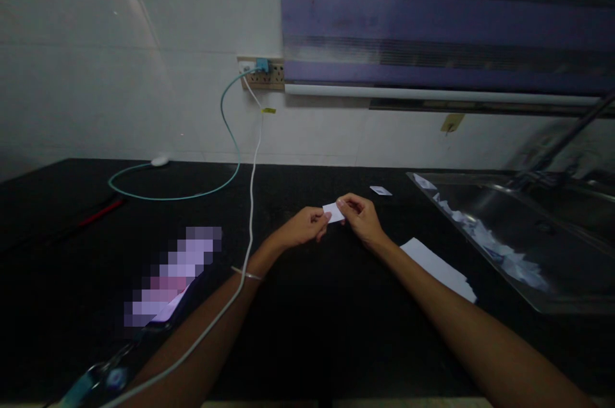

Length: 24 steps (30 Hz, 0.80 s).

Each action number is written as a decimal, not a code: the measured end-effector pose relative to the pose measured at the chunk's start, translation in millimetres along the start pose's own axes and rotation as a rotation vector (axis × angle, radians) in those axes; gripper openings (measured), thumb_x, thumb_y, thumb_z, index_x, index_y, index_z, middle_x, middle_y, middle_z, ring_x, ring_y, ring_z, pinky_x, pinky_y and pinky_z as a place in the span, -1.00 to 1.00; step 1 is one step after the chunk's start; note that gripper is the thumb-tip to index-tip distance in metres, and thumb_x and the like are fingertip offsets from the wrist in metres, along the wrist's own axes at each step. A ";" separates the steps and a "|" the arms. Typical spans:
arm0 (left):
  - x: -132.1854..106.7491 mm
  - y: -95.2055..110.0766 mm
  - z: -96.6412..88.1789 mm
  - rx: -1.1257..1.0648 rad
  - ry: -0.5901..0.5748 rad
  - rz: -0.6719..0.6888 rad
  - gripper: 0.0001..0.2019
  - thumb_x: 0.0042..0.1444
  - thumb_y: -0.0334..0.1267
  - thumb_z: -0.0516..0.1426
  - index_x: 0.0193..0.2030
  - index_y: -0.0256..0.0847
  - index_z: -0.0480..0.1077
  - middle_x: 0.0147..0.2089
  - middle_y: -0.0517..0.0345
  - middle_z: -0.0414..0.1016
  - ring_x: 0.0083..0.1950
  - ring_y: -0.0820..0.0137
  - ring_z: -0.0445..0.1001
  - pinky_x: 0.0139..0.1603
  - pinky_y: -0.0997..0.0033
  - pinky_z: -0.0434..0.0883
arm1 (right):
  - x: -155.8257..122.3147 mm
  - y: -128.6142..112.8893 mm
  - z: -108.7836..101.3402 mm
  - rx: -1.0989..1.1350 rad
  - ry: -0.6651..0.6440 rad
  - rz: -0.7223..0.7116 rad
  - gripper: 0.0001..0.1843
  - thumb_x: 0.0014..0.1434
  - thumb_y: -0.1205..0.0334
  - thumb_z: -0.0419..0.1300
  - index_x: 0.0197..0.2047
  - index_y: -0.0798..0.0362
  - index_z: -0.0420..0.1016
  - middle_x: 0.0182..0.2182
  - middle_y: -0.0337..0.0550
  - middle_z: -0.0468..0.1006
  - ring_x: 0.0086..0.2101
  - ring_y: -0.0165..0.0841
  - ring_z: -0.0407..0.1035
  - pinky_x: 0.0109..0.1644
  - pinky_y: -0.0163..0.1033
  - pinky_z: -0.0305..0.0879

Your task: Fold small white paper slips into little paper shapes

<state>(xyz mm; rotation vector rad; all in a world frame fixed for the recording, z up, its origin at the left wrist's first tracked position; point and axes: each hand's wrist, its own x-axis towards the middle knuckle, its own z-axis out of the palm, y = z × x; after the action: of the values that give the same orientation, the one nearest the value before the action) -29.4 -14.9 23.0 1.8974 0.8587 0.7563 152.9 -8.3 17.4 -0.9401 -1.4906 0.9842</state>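
A small white piece of paper [332, 212] is held above the dark countertop, between both hands. My left hand [307, 225] pinches its left edge between thumb and fingers. At its upper right, my right hand [361, 219] grips the paper with the thumb on top. Under my right forearm lies a stack of white paper sheets [438, 269], partly covered by the arm. Beyond my right hand, a small folded paper piece [380, 191] rests on the counter. Several folded white papers [485, 238] lie along the near rim of the sink.
A steel sink [571, 248] with a faucet [552, 152] is at right. At left lies a phone with a blurred screen [173, 280]. A white cable [250, 203] hangs from the wall socket [269, 78] across my left forearm. A teal cable [192, 196] loops on the counter.
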 end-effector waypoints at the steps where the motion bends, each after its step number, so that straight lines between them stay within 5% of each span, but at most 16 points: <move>1: -0.2 0.1 0.0 0.008 -0.003 0.006 -0.45 0.27 0.17 -0.05 -0.54 -0.25 0.29 -0.62 0.21 0.31 -0.59 0.54 0.23 -0.50 0.51 0.17 | 0.2 1.0 0.3 0.007 -0.006 0.006 -0.62 0.06 -0.14 0.30 -0.39 0.03 0.47 -0.54 -0.24 0.40 -0.56 -0.39 0.24 -0.50 -0.26 0.21; 12: 5.0 -8.7 -4.7 -0.177 0.044 -0.006 -0.53 0.24 0.16 0.01 -0.37 -0.27 0.35 -0.60 0.26 0.35 -0.65 0.59 0.23 -0.62 0.59 0.10 | -2.2 0.0 3.0 0.000 -0.139 0.015 -0.66 0.13 -0.08 0.26 -0.35 0.05 0.49 -0.50 -0.22 0.43 -0.54 -0.41 0.27 -0.48 -0.28 0.22; 15: 4.3 -7.3 -5.6 -0.191 0.111 0.005 -0.53 0.24 0.17 0.03 -0.36 -0.27 0.34 -0.61 0.28 0.33 -0.66 0.59 0.22 -0.61 0.59 0.13 | -6.4 -5.5 6.6 -0.032 -0.128 -0.026 -0.67 0.14 -0.03 0.26 -0.13 0.01 0.49 -0.33 -0.17 0.50 -0.40 -0.36 0.36 -0.40 -0.29 0.29; 19: 5.5 -5.4 -5.7 -0.235 0.218 -0.004 -0.57 0.21 0.13 0.08 -0.33 -0.28 0.35 -0.57 0.28 0.35 -0.63 0.58 0.29 -0.61 0.59 0.19 | -12.4 -9.2 9.6 -0.168 -0.132 -0.125 -0.32 0.02 0.08 0.38 0.21 -0.10 0.32 0.05 -0.03 0.41 -0.09 -0.23 0.38 -0.31 -0.29 0.37; 21: 7.0 -6.2 -5.4 -0.249 0.222 0.006 -0.60 0.19 0.09 0.13 -0.32 -0.29 0.37 -0.54 0.27 0.37 -0.62 0.58 0.30 -0.60 0.59 0.21 | -13.9 -8.5 9.4 -0.210 -0.150 -0.164 -0.22 0.01 0.12 0.40 0.28 -0.13 0.24 0.11 0.00 0.34 -0.05 -0.20 0.37 -0.30 -0.27 0.40; 24: 8.6 -8.1 -5.2 -0.265 0.207 0.004 -0.61 0.19 0.06 0.14 -0.32 -0.30 0.38 -0.53 0.24 0.40 -0.62 0.58 0.31 -0.61 0.60 0.22 | -13.8 -6.7 8.0 -0.255 -0.166 -0.212 -0.34 0.07 0.17 0.36 0.23 -0.12 0.31 0.07 -0.01 0.33 -0.08 -0.23 0.38 -0.30 -0.25 0.43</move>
<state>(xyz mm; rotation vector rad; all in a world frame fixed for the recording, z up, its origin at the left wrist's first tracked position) -30.6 -2.6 19.3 1.6063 0.8351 1.0299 146.3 -24.3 18.3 -0.8721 -1.8471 0.7437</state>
